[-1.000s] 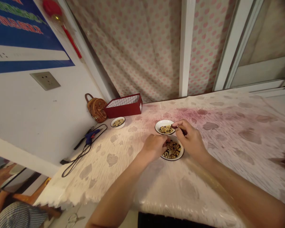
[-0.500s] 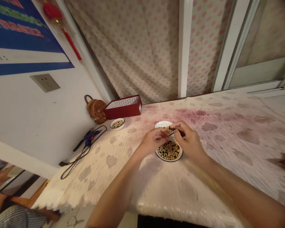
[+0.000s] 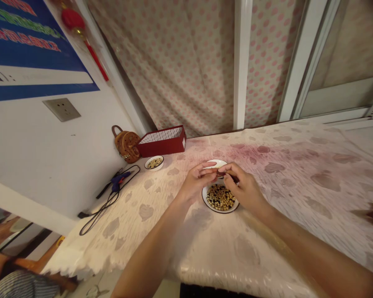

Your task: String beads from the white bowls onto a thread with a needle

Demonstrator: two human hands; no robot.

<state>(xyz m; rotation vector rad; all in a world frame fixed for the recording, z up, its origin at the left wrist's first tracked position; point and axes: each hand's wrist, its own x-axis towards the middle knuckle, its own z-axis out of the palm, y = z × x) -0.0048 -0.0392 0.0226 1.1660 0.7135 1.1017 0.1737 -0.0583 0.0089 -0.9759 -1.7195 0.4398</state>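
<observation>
My left hand (image 3: 196,181) and my right hand (image 3: 244,184) meet just above two white, dark-rimmed bowls. Between their fingertips is a small dark reddish-brown piece (image 3: 220,173), too small to name. The right fingers pinch it, and a dark part also shows under them. The left thumb and fingers close on its left end. Below the hands, the near bowl (image 3: 204,199) holds many small round yellow and black pieces (image 3: 221,198), beads or beans. The far bowl (image 3: 218,163) is partly hidden behind the fingers.
A third small bowl (image 3: 154,168) of similar pieces stands at left, by a red box (image 3: 163,146) and a brown mini backpack (image 3: 127,145). A blue glue gun (image 3: 119,181) with a looped black cord lies near the wall. Another person's striped clothing (image 3: 23,285) shows at lower left.
My left hand has moved up to the right hand, its fingers closing on the brown piece. The near bowl's contents are now less covered by the hands.
</observation>
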